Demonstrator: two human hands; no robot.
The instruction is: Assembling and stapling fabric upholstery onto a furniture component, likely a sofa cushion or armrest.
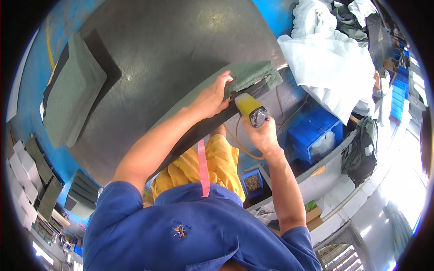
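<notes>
A panel covered in grey-green fabric (251,74) lies tilted along the near edge of the dark table, its dark underside facing me. My left hand (213,97) grips the panel's edge, fingers over the fabric and thumb toward the underside. Closed around the handle of a yellow staple gun (247,105) is my right hand (263,135). The gun's nose is close to the underside at the panel's right end; whether it touches cannot be made out. A hose (244,148) hangs below the gun.
Another green upholstered piece (74,92) stands at the table's (158,40) left side. White sheeting (337,67) is heaped at the far right. To the right is a blue crate (314,133), with a small blue bin (252,183) of small pieces nearer me.
</notes>
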